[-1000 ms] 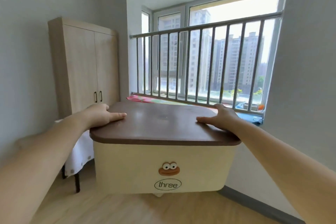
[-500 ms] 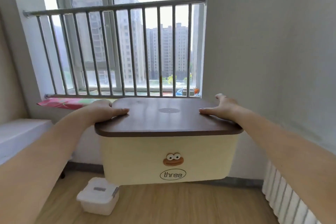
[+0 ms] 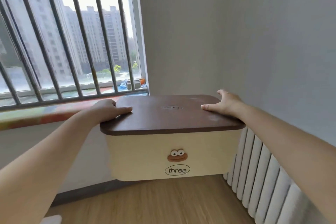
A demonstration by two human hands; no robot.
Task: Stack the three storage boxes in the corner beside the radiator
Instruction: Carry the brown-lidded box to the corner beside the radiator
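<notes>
Pale grey walls [image 3: 254, 32] meet in a corner above a wood-look floor [image 3: 154, 203]. On the left, daylight comes through a window [image 3: 101, 29] behind slanting metal bars [image 3: 80, 38] (high-rise blocks stand outside). A bright patterned cloth [image 3: 36, 116] lies along the sill, and a dark skirting board [image 3: 87, 191] runs below.

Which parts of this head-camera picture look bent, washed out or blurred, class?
Head view: the window bars splay and lean from wide-angle distortion; the sky behind them is overexposed; the near forearms and radiator smear towards the edges; the storage box label stays sharp.
</notes>
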